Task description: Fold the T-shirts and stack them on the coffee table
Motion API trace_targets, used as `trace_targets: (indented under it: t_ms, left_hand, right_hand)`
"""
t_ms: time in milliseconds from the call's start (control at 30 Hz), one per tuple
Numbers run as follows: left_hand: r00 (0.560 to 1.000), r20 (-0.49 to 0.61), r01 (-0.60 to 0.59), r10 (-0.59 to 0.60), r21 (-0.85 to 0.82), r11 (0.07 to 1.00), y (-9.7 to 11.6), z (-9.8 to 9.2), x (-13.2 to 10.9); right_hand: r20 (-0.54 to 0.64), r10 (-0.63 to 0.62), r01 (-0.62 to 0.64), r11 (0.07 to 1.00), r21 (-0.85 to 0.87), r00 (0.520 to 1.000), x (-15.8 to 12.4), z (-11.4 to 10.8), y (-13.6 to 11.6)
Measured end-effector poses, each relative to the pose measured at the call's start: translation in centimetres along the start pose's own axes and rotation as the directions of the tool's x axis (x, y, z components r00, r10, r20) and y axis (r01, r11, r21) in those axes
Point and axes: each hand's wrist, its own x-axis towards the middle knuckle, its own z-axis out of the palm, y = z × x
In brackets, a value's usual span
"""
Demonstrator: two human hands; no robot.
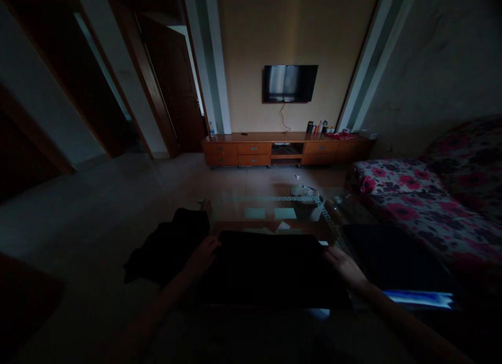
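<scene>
Since it's so dim, it's hard to call whether the hands grip or just rest, but the left hand [204,255] and right hand [342,264] sit at opposite ends of a dark flat piece [270,267] spread on the glass surface [235,207]. Looks roughly midway imo: that piece lies flat, the crumpled heap [167,251] just left of it doesn't. No container shows its contents; the cabinet [251,149] shelf is too murky.

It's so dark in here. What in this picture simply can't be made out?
- Head view, dark flat thing: lost in shadow; cloth or board, cannot tell.
- Head view, left hand and right hand at its far corners: too dim to tell whether they grip or just rest.
- Head view, small items on the cabinet: too small to identify.
</scene>
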Motion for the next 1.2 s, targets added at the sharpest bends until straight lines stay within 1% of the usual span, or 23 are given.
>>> trace_targets:
  t_ms: [33,100,167,200,300,333,367,467,567,633,700,767,833,1000,1100,1200]
  left_hand:
    - [0.999,0.043,-0.014,0.012,0.041,0.999,0.5,0.7,-1.2]
    - [0.995,0.092,-0.036,0.023,0.134,0.990,1.9,2.2,-2.9]
    - [0.995,0.092,-0.045,0.027,0.205,0.978,3.4,3.5,-3.7]
    - [0.995,0.090,-0.059,0.039,0.224,0.973,4.3,4.0,-3.8]
    - [0.987,0.127,-0.128,0.102,0.213,0.969,6.3,4.9,-3.8]
    - [0.982,0.148,-0.147,0.117,0.209,0.967,6.7,5.1,-3.7]
    - [0.979,0.160,-0.159,0.127,0.207,0.965,6.9,5.3,-3.7]
    - [0.978,0.128,-0.190,0.167,0.192,0.963,6.5,5.5,-4.0]
    - [0.964,0.109,-0.258,0.241,0.178,0.950,5.6,5.5,-4.8]
    - [0.953,0.137,-0.294,0.272,0.179,0.939,5.1,5.5,-5.5]
    - [0.945,0.157,-0.312,0.286,0.182,0.933,4.9,5.6,-6.0]
    - [0.944,0.152,-0.318,0.293,0.185,0.930,4.7,5.8,-6.4]
    - [0.947,0.122,-0.317,0.298,0.180,0.931,4.6,6.1,-6.8]
    - [0.963,-0.021,-0.266,0.270,0.103,0.958,4.2,7.1,-7.7]
    - [0.978,-0.074,-0.191,0.197,0.081,0.978,4.2,7.5,-8.0]
    - [0.992,-0.085,-0.087,0.096,0.108,0.990,4.1,7.3,-7.2]
  right_hand:
    - [0.040,-0.014,0.016,0.999,-0.050,0.999,-1.0,0.9,-0.3]
    - [0.066,0.008,0.002,0.990,-0.142,0.998,-2.3,2.6,-1.0]
    - [0.055,0.025,-0.012,0.975,-0.223,0.998,-2.7,3.9,-2.0]
    - [0.054,0.010,0.003,0.970,-0.241,0.998,-2.7,4.3,-2.7]
    - [0.093,-0.095,0.110,0.979,-0.172,0.991,-2.4,4.6,-4.5]
    - [0.107,-0.110,0.124,0.983,-0.134,0.988,-2.2,4.4,-5.0]
    - [0.114,-0.101,0.112,0.989,-0.099,0.988,-2.1,4.1,-5.4]
    - [0.126,-0.002,0.005,1.000,-0.018,0.992,-2.2,3.2,-5.9]
    - [0.193,0.042,-0.050,0.998,0.035,0.980,-2.9,3.1,-5.8]
    - [0.241,0.040,-0.052,0.998,0.042,0.970,-3.4,3.6,-5.7]
    - [0.258,0.031,-0.040,0.999,0.031,0.966,-3.8,4.1,-5.6]
    - [0.255,0.017,-0.022,1.000,0.016,0.967,-3.9,4.6,-5.4]
    - [0.248,0.006,-0.008,1.000,0.008,0.969,-4.0,4.9,-5.3]
    - [0.235,0.002,-0.003,1.000,0.007,0.972,-4.1,5.4,-5.0]
    - [0.220,0.019,-0.018,1.000,-0.006,0.975,-4.3,5.8,-5.2]
    - [0.213,0.053,-0.054,0.999,-0.002,0.976,-3.9,6.1,-5.2]
